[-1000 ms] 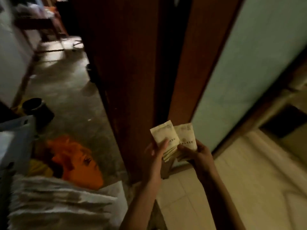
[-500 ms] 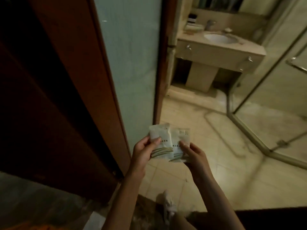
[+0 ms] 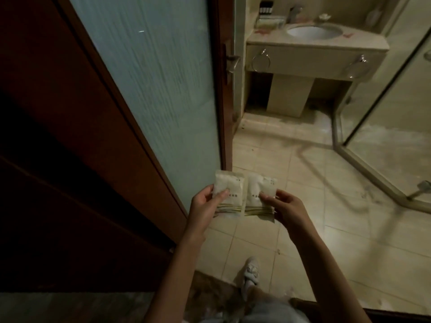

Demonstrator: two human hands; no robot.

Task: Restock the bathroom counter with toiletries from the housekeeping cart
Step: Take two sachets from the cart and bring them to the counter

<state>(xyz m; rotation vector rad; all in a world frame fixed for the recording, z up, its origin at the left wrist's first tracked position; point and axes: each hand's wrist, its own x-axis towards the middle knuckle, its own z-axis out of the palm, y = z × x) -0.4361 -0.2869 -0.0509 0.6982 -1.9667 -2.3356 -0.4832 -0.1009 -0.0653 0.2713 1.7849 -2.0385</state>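
Left hand: pinches left packet, frame centre.
Right hand: pinches right packet, beside it.
Bench: upper right, with sink.

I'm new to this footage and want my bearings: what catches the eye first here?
Two white sachets with gold stripes, side by side at centre: the left sachet pinched by the left hand, the right sachet by the right hand. Left of them stands a frosted-glass door; top right, the bathroom counter with its sink.
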